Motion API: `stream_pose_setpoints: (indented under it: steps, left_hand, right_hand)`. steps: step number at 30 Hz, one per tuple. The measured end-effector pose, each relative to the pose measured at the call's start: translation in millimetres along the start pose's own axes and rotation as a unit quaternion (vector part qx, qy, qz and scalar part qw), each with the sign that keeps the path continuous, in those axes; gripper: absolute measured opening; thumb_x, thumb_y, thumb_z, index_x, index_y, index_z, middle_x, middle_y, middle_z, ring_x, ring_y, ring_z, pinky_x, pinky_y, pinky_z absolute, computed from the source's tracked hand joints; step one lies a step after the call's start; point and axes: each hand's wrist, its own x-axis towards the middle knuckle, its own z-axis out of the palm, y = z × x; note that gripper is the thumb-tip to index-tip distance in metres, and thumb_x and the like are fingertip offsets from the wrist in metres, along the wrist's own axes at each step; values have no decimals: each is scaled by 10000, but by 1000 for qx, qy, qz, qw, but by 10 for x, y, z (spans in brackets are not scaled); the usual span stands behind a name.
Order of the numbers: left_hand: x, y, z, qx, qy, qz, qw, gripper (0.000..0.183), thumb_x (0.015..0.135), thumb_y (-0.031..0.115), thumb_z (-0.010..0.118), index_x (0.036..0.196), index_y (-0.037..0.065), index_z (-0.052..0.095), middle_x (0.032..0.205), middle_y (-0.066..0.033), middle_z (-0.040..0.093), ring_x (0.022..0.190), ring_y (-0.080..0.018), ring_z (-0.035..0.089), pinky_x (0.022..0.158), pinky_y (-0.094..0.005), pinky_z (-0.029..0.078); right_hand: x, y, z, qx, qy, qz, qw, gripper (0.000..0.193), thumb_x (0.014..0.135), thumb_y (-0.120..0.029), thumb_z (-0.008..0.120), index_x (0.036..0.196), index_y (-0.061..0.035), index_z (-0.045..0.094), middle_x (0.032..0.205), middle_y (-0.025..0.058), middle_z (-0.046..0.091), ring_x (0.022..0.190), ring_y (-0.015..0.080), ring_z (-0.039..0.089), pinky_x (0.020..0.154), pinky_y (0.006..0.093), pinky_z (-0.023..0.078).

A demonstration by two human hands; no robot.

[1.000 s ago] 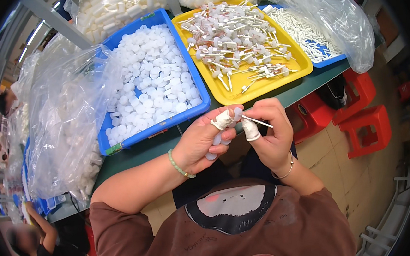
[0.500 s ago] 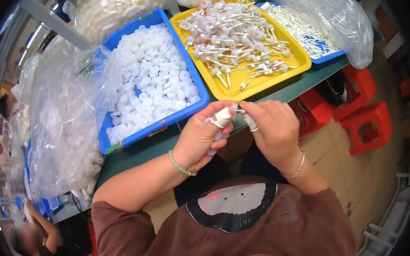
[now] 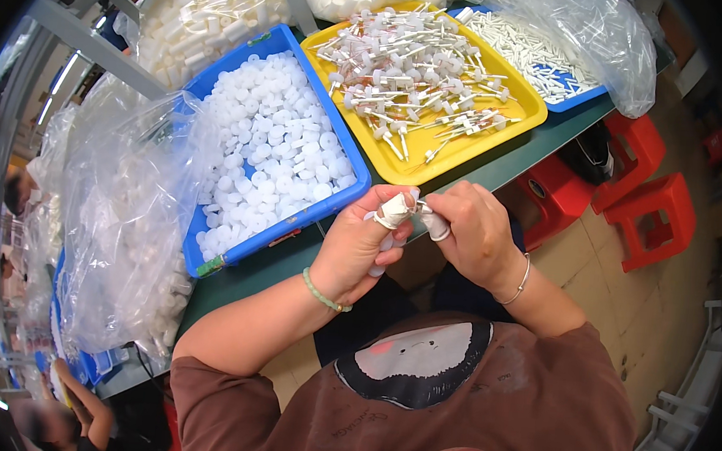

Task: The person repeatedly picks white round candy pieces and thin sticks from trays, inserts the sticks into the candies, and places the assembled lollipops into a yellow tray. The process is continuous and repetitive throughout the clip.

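My left hand (image 3: 354, 250), its thumb wrapped in white tape, is closed around several translucent white plastic discs (image 3: 377, 270), with one more at its fingertips. Against that disc, my right hand (image 3: 479, 239) pinches a thin rod-like piece, mostly hidden by the fingers; white wrapping covers one of its fingers too. Both hands meet just in front of two trays. Loose discs of the same kind fill the blue tray (image 3: 286, 231) on the left. In the yellow tray (image 3: 459, 159) lie many thin sticks with discs on them (image 3: 407, 68).
Behind the yellow tray on the right, another blue tray (image 3: 576, 101) holds short white tubes (image 3: 527, 56). Clear plastic bags (image 3: 114, 232) of white parts crowd the left. Red stools (image 3: 658, 217) stand on the tiled floor at right. Another person's arm (image 3: 86, 399) shows at lower left.
The whole view has shifted slightly. My hands stay together at the fingertips; the fingers of my right hand have turned a little around the thin piece.
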Motion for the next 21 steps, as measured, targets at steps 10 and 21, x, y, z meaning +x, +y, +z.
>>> stream_pose_setpoints:
  steps: [10,21]
  left_hand:
    - [-25,-9,-13,8,24,-6,1000,222,875,168,687,1052,59,609,789,-11,542,618,-36,440,437,-156,304]
    - [2,-15,-49,19,-3,-36,999,226,913,206,639,1073,58,579,831,-30,557,632,-44,435,436,-156,301]
  right_hand:
    - [130,-200,-124,338,-80,294,891,86,881,-38,554,926,-8,487,749,149,571,658,288,571,588,332,452]
    - [73,-68,-186,67,-87,85,990,218,808,-60,609,1008,-27,530,836,108,539,723,305,565,658,372,473]
